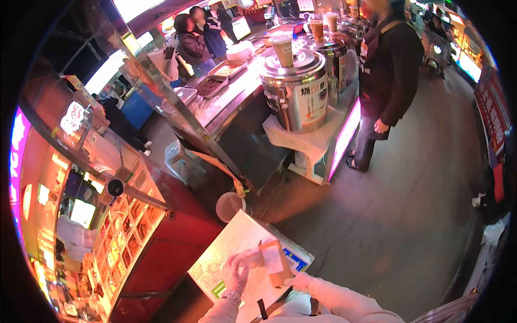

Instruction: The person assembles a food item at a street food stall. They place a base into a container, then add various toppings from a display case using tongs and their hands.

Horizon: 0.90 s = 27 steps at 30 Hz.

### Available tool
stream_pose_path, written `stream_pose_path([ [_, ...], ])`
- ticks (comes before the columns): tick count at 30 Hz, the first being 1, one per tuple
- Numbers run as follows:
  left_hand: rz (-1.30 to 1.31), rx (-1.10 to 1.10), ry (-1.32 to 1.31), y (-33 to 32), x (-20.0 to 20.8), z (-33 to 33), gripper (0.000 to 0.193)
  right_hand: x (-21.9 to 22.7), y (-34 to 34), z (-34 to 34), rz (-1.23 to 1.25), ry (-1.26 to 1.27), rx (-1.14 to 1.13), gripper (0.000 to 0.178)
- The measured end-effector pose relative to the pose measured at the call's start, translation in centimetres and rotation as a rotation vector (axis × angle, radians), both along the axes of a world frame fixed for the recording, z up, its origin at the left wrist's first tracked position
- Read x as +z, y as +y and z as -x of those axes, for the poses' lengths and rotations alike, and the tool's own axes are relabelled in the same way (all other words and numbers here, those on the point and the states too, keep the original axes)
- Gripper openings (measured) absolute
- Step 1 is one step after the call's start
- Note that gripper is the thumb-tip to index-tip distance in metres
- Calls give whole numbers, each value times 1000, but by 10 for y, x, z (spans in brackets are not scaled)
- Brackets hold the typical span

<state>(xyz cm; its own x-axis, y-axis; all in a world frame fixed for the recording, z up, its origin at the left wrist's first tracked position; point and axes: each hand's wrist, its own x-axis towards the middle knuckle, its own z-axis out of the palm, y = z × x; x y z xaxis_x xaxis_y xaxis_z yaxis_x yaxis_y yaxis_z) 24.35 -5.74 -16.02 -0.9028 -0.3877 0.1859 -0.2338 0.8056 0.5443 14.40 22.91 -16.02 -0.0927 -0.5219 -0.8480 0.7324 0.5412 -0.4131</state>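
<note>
A small brown box with a pale, whitish face [273,261] is tilted above a white box-like surface [215,258] in front of me. My right hand [299,281], in a thin clear glove, grips the brown box at its lower right corner. My left hand [237,273], also in a clear glove, is just left of the brown box, its fingers stretched toward the box's side. Whether those fingertips touch it is too blurred to tell. Green and blue printing shows on the white surface's edges.
Left of me stands a red-sided food counter [183,245] with several filled trays. A pale bucket [230,206] is on the floor ahead. Farther off, a large steel drum [295,91] stands on a white stool [307,142], beside a person in dark clothes [389,70].
</note>
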Motion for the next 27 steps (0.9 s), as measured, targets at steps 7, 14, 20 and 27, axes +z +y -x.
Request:
stream_pose_path([
  [7, 245, 356, -243, 71, 89, 78, 93, 10, 175, 116, 131, -86, -530, 84],
  [14, -18, 279, -225, 273, 100, 283, 65, 94, 383, 321, 365, 45, -901, 101],
  [20, -321, -681, -171, 535, 112, 490, 22, 174, 539, 537, 380, 479, -1122, 70],
  [27, -384, -829, -288, 747, 196, 740, 15, 258, 685, 817, 1007, 618, -1457, 55],
])
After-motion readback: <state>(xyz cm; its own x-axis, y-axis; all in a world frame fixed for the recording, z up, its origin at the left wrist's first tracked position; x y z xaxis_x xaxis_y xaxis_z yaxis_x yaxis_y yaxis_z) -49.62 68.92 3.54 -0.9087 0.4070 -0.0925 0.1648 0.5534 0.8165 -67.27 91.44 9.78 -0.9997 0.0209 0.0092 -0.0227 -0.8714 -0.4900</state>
